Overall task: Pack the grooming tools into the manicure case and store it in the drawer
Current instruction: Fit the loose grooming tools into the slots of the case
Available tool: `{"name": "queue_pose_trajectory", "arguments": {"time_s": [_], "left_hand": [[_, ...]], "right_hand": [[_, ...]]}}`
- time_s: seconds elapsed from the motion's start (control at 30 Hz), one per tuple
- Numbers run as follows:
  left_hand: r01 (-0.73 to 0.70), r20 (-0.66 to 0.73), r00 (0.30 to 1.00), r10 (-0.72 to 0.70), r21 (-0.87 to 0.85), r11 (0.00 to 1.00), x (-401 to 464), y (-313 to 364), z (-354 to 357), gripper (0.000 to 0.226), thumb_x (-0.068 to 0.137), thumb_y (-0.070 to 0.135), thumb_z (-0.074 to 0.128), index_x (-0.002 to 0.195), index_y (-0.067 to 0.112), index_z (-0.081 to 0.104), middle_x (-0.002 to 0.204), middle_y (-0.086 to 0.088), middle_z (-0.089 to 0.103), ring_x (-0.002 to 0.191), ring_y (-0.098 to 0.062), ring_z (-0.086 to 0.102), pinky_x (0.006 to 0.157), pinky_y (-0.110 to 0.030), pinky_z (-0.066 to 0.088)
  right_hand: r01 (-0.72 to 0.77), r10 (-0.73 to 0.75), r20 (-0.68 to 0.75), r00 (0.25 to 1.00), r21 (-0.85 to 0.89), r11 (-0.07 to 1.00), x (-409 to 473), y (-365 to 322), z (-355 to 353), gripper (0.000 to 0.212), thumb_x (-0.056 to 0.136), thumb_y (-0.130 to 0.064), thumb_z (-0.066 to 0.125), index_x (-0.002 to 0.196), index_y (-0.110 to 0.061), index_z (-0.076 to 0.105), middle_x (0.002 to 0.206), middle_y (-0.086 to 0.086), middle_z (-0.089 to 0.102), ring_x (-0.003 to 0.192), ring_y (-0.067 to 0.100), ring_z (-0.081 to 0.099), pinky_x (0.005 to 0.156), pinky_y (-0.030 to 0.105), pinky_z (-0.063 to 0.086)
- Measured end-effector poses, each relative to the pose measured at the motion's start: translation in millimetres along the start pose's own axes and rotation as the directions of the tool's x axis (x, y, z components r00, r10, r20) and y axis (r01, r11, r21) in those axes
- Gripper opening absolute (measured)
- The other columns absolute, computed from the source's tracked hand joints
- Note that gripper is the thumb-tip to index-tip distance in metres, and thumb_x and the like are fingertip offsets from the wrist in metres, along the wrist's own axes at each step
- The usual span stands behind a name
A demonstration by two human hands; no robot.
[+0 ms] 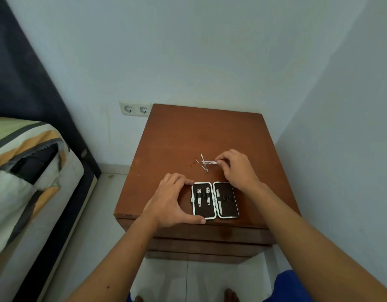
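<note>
Manicure case [215,200] in L hand's [168,199] grip; R hand [236,168] w/ tools [206,163] behind

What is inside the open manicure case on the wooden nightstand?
The manicure case holds two nail clippers strapped in its left half and one slim tool in its right; the other loops look empty. The strap covers each tool's middle.

No text, label, brand, number or sign is readable anywhere.

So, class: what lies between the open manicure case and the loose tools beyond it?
In the head view, only bare nightstand wood separates the manicure case and the loose tools.
</note>
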State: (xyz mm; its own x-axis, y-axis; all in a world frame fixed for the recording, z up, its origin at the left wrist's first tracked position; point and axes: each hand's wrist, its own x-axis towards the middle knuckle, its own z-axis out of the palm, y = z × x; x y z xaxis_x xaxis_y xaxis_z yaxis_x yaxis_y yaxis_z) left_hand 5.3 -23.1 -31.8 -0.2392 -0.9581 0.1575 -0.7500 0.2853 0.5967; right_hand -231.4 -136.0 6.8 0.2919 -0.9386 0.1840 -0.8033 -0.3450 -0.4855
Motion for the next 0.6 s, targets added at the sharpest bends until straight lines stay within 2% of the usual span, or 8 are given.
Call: {"name": "queue_pose_trajectory", "arguments": {"time_s": [0.17,0.37,0.5,0.6], "left_hand": [[0.005,0.003,1.000,-0.005,0.003,1.000,0.2,0.0,-0.3,0.113,0.048,0.094,0.079,0.139,0.033,0.056,0.128,0.022,0.047,0.123,-0.004,0.041,0.109,-0.031,0.043],[0.011,-0.001,1.000,-0.011,0.005,1.000,0.0,1.7,-2.1,0.112,0.048,0.093,0.081,0.139,0.033,0.056,0.129,0.022,0.047,0.122,-0.002,0.041,0.108,-0.029,0.043],[0.013,0.001,1.000,-0.013,0.005,1.000,-0.9,3.3,-2.3,0.111,0.049,0.093,0.081,0.139,0.032,0.056,0.130,0.021,0.048,0.122,-0.002,0.041,0.107,-0.030,0.044],[0.015,0.002,1.000,-0.015,0.010,1.000,-0.9,3.6,-2.3,0.111,0.049,0.093,0.080,0.139,0.031,0.056,0.130,0.020,0.049,0.122,-0.004,0.041,0.107,-0.031,0.044]], "right_hand": [[0.038,-0.038,-0.040,0.998,0.001,0.999,-0.8,-2.6,-13.3,0.016,0.101,-0.018,0.065,0.110,-0.018,0.079,0.104,-0.002,0.070,0.097,0.012,0.063,0.091,0.030,0.053],[0.035,-0.036,0.031,0.999,0.020,0.999,-13.8,-3.1,-25.4,0.013,0.097,-0.020,0.072,0.106,-0.021,0.081,0.104,-0.004,0.074,0.096,0.011,0.066,0.093,0.027,0.054],[-0.054,0.047,0.045,0.998,0.177,0.983,-24.4,-2.4,-38.4,0.007,0.092,-0.021,0.078,0.098,-0.025,0.080,0.095,-0.013,0.075,0.083,-0.003,0.065,0.078,0.012,0.051],[-0.100,0.075,0.106,0.991,0.247,0.964,-29.2,0.5,-54.1,0.008,0.089,-0.025,0.081,0.097,-0.024,0.081,0.091,-0.014,0.076,0.081,0.003,0.068,0.071,0.010,0.050]]}}
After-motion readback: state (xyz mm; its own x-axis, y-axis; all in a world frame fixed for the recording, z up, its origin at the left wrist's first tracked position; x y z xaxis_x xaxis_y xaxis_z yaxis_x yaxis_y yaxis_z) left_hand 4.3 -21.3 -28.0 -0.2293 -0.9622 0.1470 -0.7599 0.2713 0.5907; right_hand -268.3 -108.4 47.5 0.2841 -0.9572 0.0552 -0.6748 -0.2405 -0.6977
